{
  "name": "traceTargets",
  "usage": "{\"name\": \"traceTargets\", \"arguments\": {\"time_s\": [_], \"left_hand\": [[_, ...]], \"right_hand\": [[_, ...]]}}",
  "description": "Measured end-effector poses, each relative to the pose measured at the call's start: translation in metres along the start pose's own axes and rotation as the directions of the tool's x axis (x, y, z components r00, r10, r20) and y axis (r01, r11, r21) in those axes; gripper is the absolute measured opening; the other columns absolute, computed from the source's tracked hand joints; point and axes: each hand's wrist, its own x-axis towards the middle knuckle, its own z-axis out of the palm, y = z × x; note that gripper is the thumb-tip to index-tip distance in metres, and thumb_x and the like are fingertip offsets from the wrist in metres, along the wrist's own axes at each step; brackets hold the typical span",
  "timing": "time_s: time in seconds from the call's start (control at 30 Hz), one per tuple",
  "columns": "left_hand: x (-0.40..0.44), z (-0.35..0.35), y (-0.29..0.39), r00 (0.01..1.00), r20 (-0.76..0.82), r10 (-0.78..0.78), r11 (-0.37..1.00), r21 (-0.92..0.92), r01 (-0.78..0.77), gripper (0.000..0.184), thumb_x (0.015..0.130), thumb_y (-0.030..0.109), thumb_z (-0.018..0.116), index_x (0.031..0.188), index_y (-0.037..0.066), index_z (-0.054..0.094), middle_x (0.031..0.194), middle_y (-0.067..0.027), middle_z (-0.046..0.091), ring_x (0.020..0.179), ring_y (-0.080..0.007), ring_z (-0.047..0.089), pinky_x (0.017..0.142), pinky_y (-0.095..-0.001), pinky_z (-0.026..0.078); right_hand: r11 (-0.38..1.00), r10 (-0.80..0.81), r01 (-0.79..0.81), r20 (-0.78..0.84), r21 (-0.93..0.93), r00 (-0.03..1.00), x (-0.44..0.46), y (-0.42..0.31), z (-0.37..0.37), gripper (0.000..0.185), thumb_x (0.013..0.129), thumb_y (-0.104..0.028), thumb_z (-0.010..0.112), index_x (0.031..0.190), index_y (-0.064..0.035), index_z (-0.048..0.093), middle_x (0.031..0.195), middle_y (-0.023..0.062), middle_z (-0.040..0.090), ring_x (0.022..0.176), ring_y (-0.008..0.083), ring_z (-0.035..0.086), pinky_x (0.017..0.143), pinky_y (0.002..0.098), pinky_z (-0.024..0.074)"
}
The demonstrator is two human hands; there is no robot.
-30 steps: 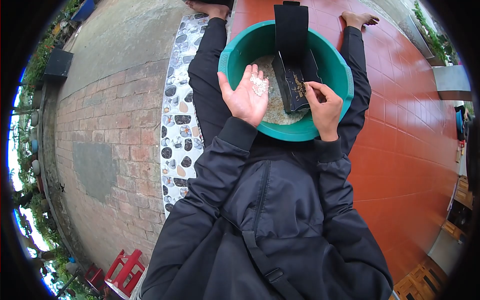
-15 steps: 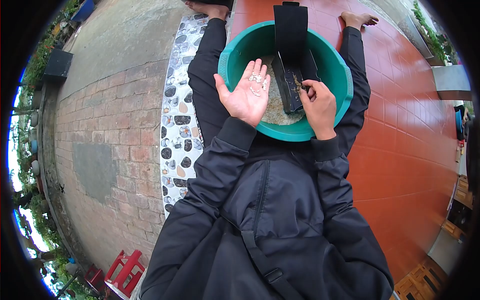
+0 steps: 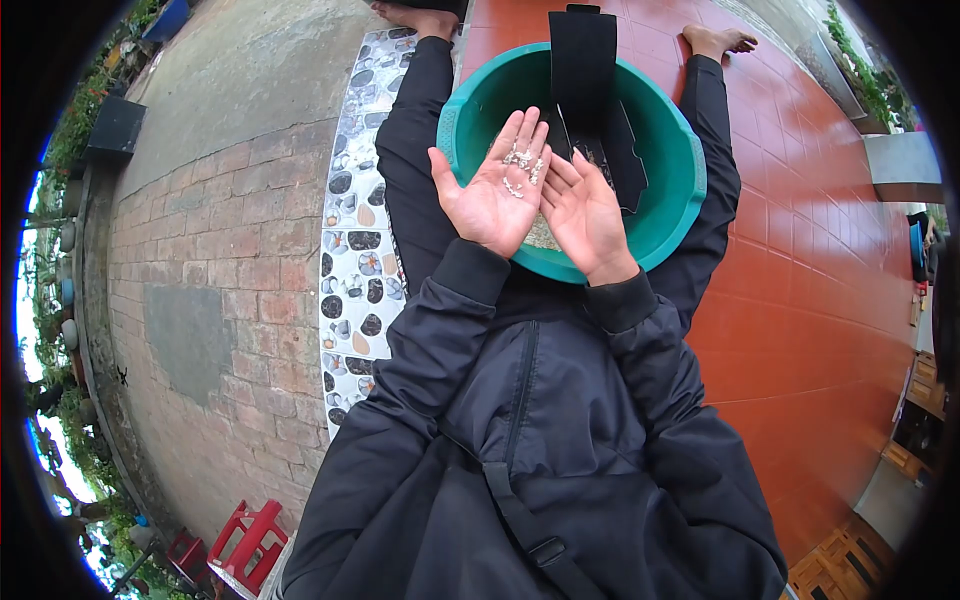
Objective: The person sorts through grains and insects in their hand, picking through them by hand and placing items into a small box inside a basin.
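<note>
My left hand is palm up with its fingers stretched out, holding small white grains scattered over the fingers and upper palm. Close against it, my right hand is turned palm up too, fingers extended, with nothing visible on it. Both hands are over the near side of a green basin. A black folded box-like piece stands in the basin, one tall flap rising above the rim; my right hand hides its lower front. Between and beside my hands, a little of the pale grain layer shows on the basin's bottom.
My outstretched legs flank the basin. Red tiles lie to the right, a pebble-patterned tile strip and brick paving to the left. A red plastic stool stands at the lower left.
My right hand has left the black piece, moved left and opened from a pinch into an upturned palm beside my left hand. My left hand has barely moved.
</note>
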Motion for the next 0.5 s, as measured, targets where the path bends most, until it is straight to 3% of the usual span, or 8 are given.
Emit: {"name": "traceTargets", "arguments": {"time_s": [0.03,0.13,0.27,0.33,0.5], "left_hand": [[-0.001,0.001,0.001,1.0,-0.005,-0.008,1.0,-0.006,0.008,0.112,0.082,0.078,0.048,0.15,-0.008,0.022,0.157,-0.0227,0.024,0.147,-0.034,0.02,0.121,-0.0424,0.018],[-0.001,0.004,0.0,1.0,-0.014,0.022,0.999,0.039,-0.022,0.107,0.082,0.077,0.049,0.151,-0.002,0.027,0.158,-0.0216,0.024,0.147,-0.0336,0.022,0.12,-0.0429,0.018],[-0.002,0.004,-0.001,0.999,-0.033,0.023,0.998,0.056,-0.021,0.101,0.081,0.077,0.05,0.151,0.007,0.033,0.159,-0.0196,0.024,0.146,-0.0328,0.022,0.119,-0.0445,0.019],[-0.003,0.005,0.0,0.999,-0.023,0.022,0.998,0.059,-0.021,0.096,0.081,0.077,0.05,0.151,0.013,0.035,0.16,-0.0166,0.023,0.148,-0.033,0.018,0.119,-0.0495,0.016],[-0.003,0.003,0.0,1.0,0.016,0.018,1.0,0.019,-0.018,0.091,0.082,0.076,0.05,0.151,0.019,0.036,0.161,-0.0122,0.021,0.149,-0.0345,0.013,0.118,-0.0599,0.011]], "right_hand": [[0.999,0.017,-0.018,0.025,0.05,1.0,0.0,0.001,0.002,0.055,0.103,-0.034,0.043,0.139,0.0074,0.041,0.138,0.0172,0.05,0.13,0.026,0.046,0.113,0.0402,0.0346],[0.983,0.044,-0.044,0.007,0.18,0.999,0.005,0.006,-0.002,0.052,0.104,-0.033,0.041,0.137,0.0071,0.043,0.138,0.0175,0.05,0.13,0.0267,0.047,0.113,0.0401,0.0346],[0.976,0.047,-0.032,-0.065,0.213,0.997,0.011,0.013,-0.006,0.049,0.104,-0.032,0.039,0.134,0.0069,0.046,0.137,0.018,0.052,0.13,0.0275,0.048,0.114,0.0405,0.0341],[0.982,0.02,-0.004,-0.082,0.19,0.996,0.014,0.016,-0.007,0.047,0.103,-0.032,0.039,0.13,0.0056,0.049,0.129,0.0155,0.057,0.123,0.0263,0.053,0.108,0.0399,0.041],[0.975,0.054,-0.025,-0.127,0.222,0.99,0.012,0.013,-0.005,0.047,0.104,-0.03,0.039,0.132,0.0073,0.048,0.135,0.0178,0.054,0.127,0.0272,0.05,0.111,0.0405,0.0377]]}}
